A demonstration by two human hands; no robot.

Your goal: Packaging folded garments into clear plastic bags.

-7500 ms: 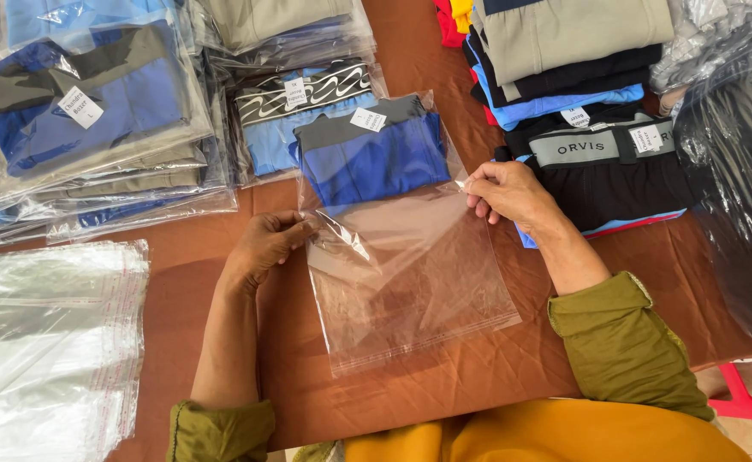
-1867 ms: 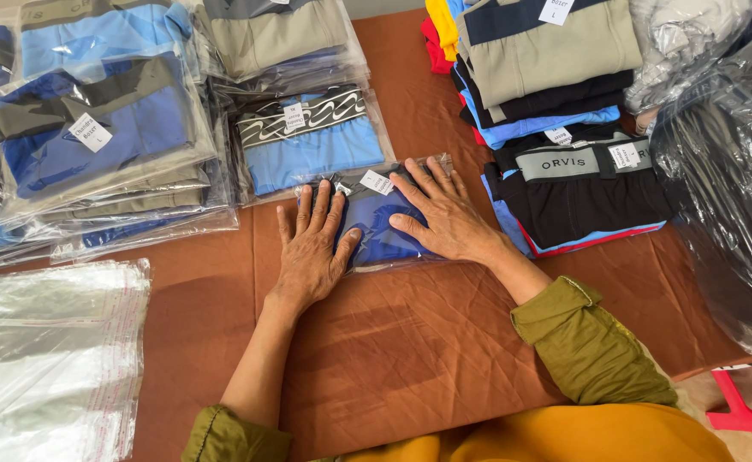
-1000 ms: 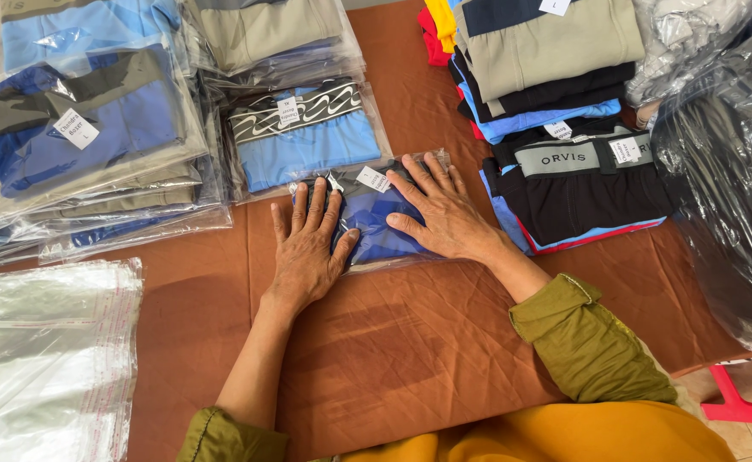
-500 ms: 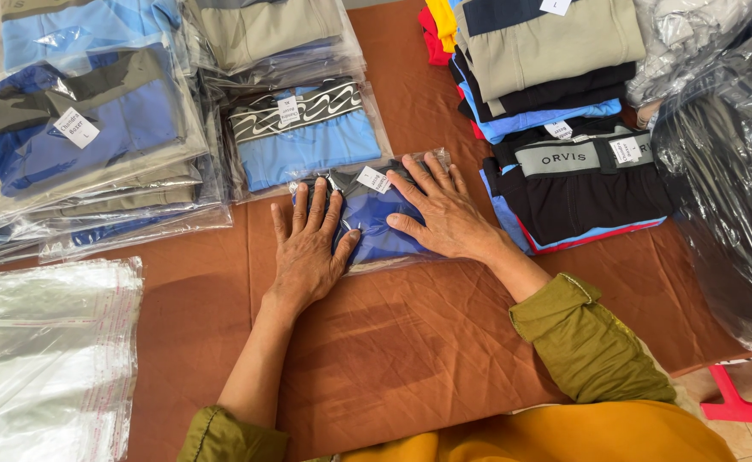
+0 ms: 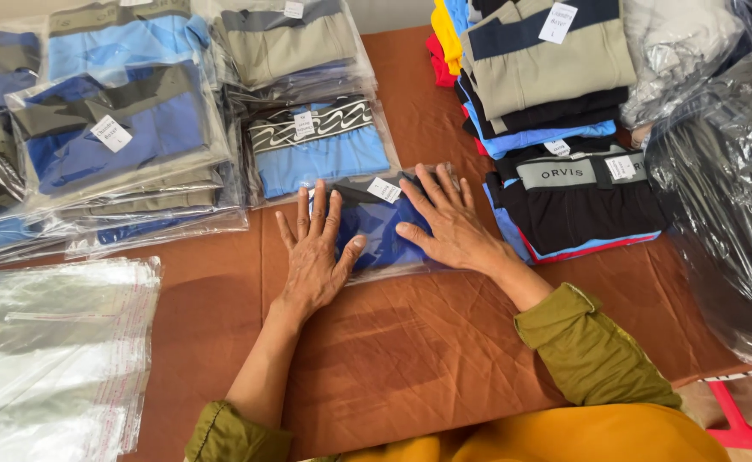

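on the brown counter, a bagged blue garment lies flat, long axis left to right. left hand and right hand press it, fingers spread, no grip closed. its white tag sits at the far edge.

Two hands, one blue bagged garment, one red stool

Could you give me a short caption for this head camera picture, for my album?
Both hands, left hand and right hand, press flat on a bagged dark blue folded garment on the brown paper-covered table.
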